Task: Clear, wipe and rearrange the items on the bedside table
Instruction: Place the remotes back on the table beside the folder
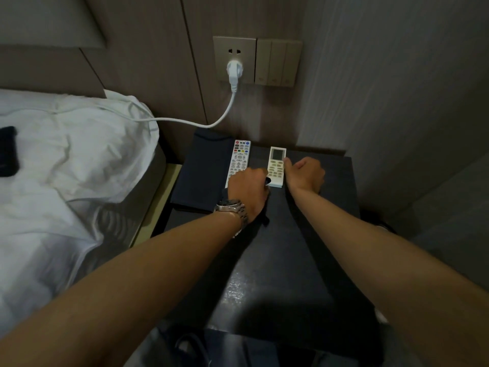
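A dark bedside table (304,255) stands between the bed and the wall. At its back lie a white TV remote with coloured buttons (239,158) and a smaller white air-conditioner remote with a screen (276,165). A dark folder (201,173) lies under the TV remote at the table's back left. My left hand (247,190), with a metal watch on the wrist, rests curled at the near end of the TV remote, its thumb touching the small remote's left edge. My right hand (305,174) pinches the small remote's right edge. Both hands hold it flat on the table.
The bed with white sheets (66,160) lies to the left, with a black object (8,152) on it. A white plug (233,70) sits in the wall socket, its cable (185,121) running to the bed. Wall switches (277,62) are beside the socket. A wall stands close on the right.
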The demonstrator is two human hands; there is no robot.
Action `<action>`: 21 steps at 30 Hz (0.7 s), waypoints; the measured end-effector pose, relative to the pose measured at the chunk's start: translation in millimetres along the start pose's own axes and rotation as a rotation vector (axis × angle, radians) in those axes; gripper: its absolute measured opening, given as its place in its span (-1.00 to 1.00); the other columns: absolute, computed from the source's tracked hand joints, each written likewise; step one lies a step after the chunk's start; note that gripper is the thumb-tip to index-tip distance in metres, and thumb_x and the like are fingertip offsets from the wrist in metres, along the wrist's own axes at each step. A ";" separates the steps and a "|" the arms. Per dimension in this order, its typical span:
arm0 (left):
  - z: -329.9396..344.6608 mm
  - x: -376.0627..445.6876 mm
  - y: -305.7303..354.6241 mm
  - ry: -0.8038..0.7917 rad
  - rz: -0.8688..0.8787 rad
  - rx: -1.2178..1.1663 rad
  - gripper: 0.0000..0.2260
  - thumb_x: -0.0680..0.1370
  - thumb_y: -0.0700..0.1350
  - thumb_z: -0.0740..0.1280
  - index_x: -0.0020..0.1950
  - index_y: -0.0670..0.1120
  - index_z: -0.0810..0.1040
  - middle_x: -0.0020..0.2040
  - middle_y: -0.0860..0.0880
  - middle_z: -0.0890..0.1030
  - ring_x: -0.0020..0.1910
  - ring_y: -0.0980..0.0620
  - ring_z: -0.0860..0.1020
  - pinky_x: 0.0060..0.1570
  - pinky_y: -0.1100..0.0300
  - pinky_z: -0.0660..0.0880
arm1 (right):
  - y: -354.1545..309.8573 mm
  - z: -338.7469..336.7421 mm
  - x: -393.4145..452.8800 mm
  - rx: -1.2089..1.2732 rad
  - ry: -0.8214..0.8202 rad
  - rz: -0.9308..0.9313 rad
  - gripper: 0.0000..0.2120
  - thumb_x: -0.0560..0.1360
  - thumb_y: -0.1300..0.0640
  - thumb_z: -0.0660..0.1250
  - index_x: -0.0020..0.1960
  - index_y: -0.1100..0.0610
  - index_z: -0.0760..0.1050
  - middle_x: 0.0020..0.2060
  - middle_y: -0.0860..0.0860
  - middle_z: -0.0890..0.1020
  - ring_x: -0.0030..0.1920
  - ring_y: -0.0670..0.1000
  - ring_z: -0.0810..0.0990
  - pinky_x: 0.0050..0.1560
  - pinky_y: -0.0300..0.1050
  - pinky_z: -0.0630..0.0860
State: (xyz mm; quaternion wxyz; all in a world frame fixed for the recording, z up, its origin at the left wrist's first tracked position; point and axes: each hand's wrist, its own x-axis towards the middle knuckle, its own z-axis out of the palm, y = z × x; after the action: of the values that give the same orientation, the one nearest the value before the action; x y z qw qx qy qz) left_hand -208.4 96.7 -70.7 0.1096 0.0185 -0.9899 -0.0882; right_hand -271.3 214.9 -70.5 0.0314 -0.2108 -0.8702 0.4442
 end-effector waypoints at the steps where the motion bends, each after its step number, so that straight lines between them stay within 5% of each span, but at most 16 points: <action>1: -2.8 -3.1 0.0 -0.005 -0.009 -0.009 -0.86 0.56 0.00 0.33 0.04 -0.01 0.60 -0.07 -0.08 0.65 -0.08 -0.13 0.63 -0.22 0.11 0.36 | -1.3 -2.9 -4.2 -0.024 0.013 -0.016 -0.74 0.48 -0.12 0.40 -0.13 0.08 0.61 -0.07 0.08 0.69 -0.01 0.13 0.65 0.02 0.02 0.59; 7: -35.1 -28.8 -12.9 -0.002 -0.038 -0.009 -0.81 0.59 0.04 0.30 0.00 -0.05 0.59 -0.04 -0.09 0.65 -0.10 -0.14 0.63 -0.19 0.09 0.48 | -21.5 -14.2 -44.2 -0.096 -0.003 -0.087 -0.79 0.51 -0.08 0.30 -0.15 0.02 0.61 -0.09 0.04 0.70 -0.04 0.12 0.66 -0.03 0.01 0.60; 10: -56.4 -40.3 -25.5 0.006 -0.069 0.002 -0.80 0.59 0.05 0.29 0.01 -0.06 0.58 -0.04 -0.11 0.63 -0.09 -0.16 0.61 -0.26 0.10 0.36 | -35.1 -13.2 -66.4 -0.101 -0.038 -0.116 -0.77 0.49 -0.03 0.28 -0.11 0.07 0.65 -0.04 0.08 0.69 0.01 0.19 0.64 -0.02 -0.03 0.54; 15: -98.7 -63.3 -61.6 0.044 -0.187 -0.054 -0.82 0.52 0.07 0.31 -0.15 -0.02 0.54 -0.14 -0.06 0.64 -0.13 -0.15 0.61 -0.29 0.12 0.32 | -64.6 5.9 -114.3 -0.055 -0.146 -0.224 -0.71 0.50 -0.04 0.23 -0.20 0.12 0.61 -0.18 0.07 0.67 -0.11 0.16 0.64 -0.10 -0.04 0.55; 21: -139.4 -93.8 -134.6 0.109 -0.352 -0.050 -0.76 0.49 0.12 0.30 -0.10 -0.04 0.59 -0.11 -0.09 0.65 -0.10 -0.18 0.63 -0.26 0.14 0.40 | -109.8 54.5 -187.5 -0.068 -0.364 -0.389 -0.71 0.49 0.00 0.26 -0.32 0.14 0.50 -0.23 0.11 0.64 -0.14 0.19 0.60 -0.19 -0.09 0.40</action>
State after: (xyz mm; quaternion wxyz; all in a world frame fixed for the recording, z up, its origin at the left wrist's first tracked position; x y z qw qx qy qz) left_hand -83.8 -54.3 19.0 0.1465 0.1937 -0.9614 -0.1295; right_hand -151.2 42.7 7.8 -0.0478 0.0428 -0.9001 0.4308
